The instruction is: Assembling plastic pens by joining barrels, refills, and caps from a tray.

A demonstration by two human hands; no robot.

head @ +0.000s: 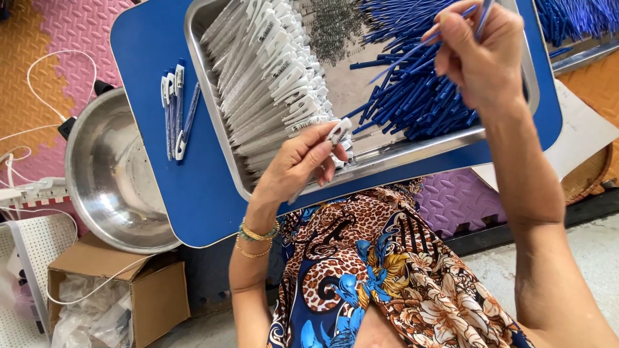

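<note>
Over steel tray [236, 169] on blue table [193, 193]: left hand [302, 161] curled shut, pinching white pen barrel [335, 134] between thumb and fingers, just above row of white barrels [271, 77]. Right hand [480, 55] closed around thin blue refill [419, 46], raised above pile of blue refills [412, 96]. Heap of small springs [332, 26] between piles. Assembled pens [177, 106] on table left of tray. Steel bowl [109, 174] beside table.

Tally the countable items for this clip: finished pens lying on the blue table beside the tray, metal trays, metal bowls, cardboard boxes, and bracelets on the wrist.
Finished pens on the blue table: about 4, closely bunched
Metal trays: 2, the near tray and another at the top right edge
Metal bowl: 1
Cardboard box: 1
Bracelets on the left wrist: 2
Total: about 10
</note>
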